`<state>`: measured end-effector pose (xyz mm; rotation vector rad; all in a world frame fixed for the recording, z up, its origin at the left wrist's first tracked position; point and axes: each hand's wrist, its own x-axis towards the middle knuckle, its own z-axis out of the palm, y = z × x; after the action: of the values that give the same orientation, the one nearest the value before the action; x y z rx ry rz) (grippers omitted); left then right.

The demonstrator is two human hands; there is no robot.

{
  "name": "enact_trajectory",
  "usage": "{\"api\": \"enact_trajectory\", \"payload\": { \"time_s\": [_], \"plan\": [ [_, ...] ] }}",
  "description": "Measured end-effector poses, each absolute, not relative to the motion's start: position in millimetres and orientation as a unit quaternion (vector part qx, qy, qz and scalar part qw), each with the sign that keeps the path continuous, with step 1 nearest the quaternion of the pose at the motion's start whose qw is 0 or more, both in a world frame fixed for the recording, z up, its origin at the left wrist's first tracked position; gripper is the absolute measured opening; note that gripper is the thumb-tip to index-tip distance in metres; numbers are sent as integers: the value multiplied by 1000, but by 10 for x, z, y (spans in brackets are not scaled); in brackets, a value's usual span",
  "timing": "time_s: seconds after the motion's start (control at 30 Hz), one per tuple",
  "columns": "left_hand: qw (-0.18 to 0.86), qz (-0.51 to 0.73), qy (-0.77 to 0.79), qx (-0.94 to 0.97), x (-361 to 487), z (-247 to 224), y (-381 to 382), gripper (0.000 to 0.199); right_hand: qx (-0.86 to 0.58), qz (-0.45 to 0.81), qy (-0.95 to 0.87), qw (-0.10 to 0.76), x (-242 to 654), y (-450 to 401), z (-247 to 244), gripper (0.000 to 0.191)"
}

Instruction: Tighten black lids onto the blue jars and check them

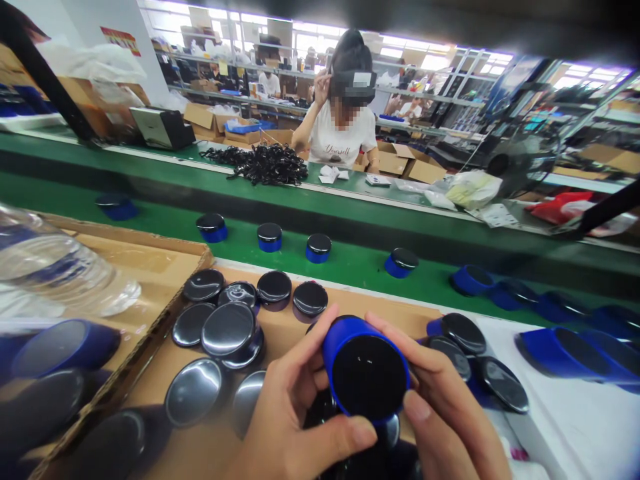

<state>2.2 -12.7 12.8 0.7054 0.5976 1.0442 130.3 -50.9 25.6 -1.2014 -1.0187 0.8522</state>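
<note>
Both hands rise from the bottom edge, close together at the centre and curled toward each other. The left hand (290, 413) has its palm turned right, its fingers (310, 340) arched upward and inward, and its thumb stretched flat across the front. The right hand (445, 407) mirrors it, index finger reaching leftward over the top, thumb pressed low. Neither wrist shows.

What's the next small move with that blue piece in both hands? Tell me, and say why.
Probably set it on the green belt ahead. The left hand and right hand grip the blue cylinder, whose black face already looks closed, and similar blue units stand spaced along that belt. Whether it is fully seated cannot be told.
</note>
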Motion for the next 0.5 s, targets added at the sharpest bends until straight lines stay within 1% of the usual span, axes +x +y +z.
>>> {"api": "enact_trajectory", "payload": {
  "time_s": [0.23,0.5],
  "plan": [
    [753,472,283,361,15,120,-123,89,-534,332,-473,617,1309,-511,212,24],
    [741,475,298,370,18,91,-131,86,-554,303,-472,615,1307,-477,214,23]
  ]
}}
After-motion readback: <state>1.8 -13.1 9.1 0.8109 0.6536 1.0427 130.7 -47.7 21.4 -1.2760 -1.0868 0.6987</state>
